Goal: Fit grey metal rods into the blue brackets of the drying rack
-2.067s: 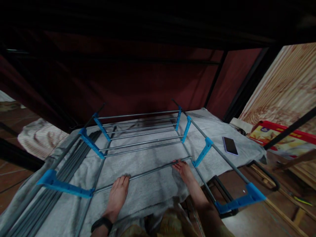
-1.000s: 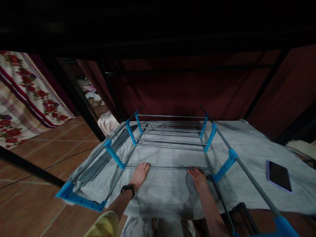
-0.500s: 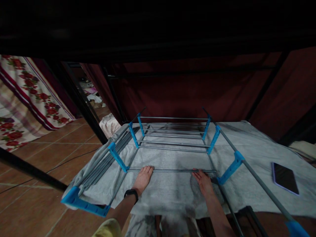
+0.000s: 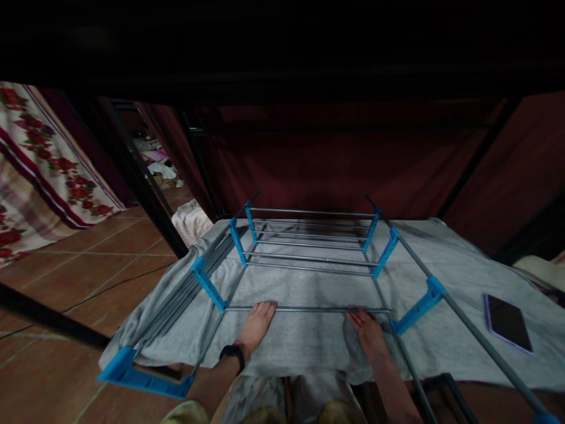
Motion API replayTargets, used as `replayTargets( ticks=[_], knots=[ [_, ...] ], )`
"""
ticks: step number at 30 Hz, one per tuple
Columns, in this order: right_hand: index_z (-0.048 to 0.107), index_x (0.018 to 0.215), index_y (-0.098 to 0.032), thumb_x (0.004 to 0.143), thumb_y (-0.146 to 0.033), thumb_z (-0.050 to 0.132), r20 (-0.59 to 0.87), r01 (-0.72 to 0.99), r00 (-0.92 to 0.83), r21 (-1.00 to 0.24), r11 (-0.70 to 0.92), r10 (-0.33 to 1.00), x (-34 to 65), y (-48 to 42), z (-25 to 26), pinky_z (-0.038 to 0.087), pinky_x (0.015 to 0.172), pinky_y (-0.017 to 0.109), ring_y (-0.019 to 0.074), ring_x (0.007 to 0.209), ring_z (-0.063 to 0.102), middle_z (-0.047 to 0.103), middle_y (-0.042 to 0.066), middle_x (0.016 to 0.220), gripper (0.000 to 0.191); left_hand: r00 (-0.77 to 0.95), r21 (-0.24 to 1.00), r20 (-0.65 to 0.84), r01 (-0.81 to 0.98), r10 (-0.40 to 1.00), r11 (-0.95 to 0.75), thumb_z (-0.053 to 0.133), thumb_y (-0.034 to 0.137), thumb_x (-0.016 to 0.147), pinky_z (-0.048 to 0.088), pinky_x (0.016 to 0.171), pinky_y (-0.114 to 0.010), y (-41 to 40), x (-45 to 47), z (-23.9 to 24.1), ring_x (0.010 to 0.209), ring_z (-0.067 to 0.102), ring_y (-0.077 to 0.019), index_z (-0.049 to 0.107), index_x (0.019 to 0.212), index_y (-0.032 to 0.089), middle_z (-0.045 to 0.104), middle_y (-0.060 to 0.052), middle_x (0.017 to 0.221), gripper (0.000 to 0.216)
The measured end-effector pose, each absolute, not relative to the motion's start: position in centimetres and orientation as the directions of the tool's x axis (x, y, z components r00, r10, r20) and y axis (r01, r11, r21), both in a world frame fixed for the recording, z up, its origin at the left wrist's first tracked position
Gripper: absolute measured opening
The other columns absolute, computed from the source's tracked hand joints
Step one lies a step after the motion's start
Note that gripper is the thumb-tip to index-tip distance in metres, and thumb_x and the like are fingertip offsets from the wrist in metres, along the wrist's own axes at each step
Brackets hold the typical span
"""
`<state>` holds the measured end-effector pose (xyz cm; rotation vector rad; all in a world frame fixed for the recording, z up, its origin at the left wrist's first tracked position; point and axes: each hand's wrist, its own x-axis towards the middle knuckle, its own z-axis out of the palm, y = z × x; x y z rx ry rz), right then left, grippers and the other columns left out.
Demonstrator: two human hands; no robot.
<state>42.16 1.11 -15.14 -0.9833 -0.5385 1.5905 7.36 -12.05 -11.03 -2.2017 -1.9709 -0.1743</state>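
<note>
A rack frame of grey metal tubes with blue plastic brackets (image 4: 209,285) lies on a grey cloth (image 4: 304,347). Its nearest crossbar, a thin metal rod (image 4: 313,309), runs from side to side before me. My left hand (image 4: 258,324), with a black band on the wrist, has its fingers closed over this rod near the left end. Toward the right end, my right hand (image 4: 368,330) has its fingers on the same rod; its thumb is hidden. Farther off, several more rods (image 4: 309,238) span the blue brackets.
Loose grey tubes (image 4: 189,291) lie bundled along the left side. On the cloth at right is a phone (image 4: 508,321). Black posts (image 4: 145,194) and a dark overhead surface frame the space. Behind hangs a dark red curtain (image 4: 326,171); a cable (image 4: 110,287) crosses the tiled floor.
Both hands stay on the near rod, which sits slightly lower in view. The right-hand brackets show slightly farther right, and the view has shifted a little.
</note>
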Motion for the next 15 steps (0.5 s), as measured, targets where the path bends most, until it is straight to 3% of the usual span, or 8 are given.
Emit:
replayTargets(
  ticks=[8, 15],
  knots=[
    [0.071, 0.079, -0.028, 0.061, -0.037, 0.080, -0.270, -0.575, -0.015, -0.785, -0.229, 0.963, 42.6, 0.9, -15.0, 0.061, 0.088, 0.044, 0.0244, 0.092, 0.073, 0.077, 0.005, 0.091, 0.022, 0.150, -0.048, 0.220, 0.989, 0.964, -0.143, 0.036, 0.002, 0.093, 0.047, 0.105, -0.040, -11.8, 6.8, -11.9, 0.114, 0.061, -0.0204, 0.054, 0.138, 0.022, 0.066, -0.008, 0.124, 0.052],
    [0.068, 0.080, -0.024, 0.062, -0.034, 0.078, -0.320, -0.574, 0.049, -0.784, -0.236, 0.946, 42.9, 2.6, -12.9, 0.059, 0.092, 0.051, 0.0265, 0.090, 0.073, 0.077, 0.007, 0.088, 0.023, 0.141, 0.027, 0.243, 0.988, 0.960, -0.152, 0.036, -0.002, 0.087, 0.045, 0.105, -0.040, -9.9, 7.1, -9.5, 0.116, 0.060, -0.0212, 0.055, 0.138, 0.024, 0.067, -0.008, 0.122, 0.061]
  ],
)
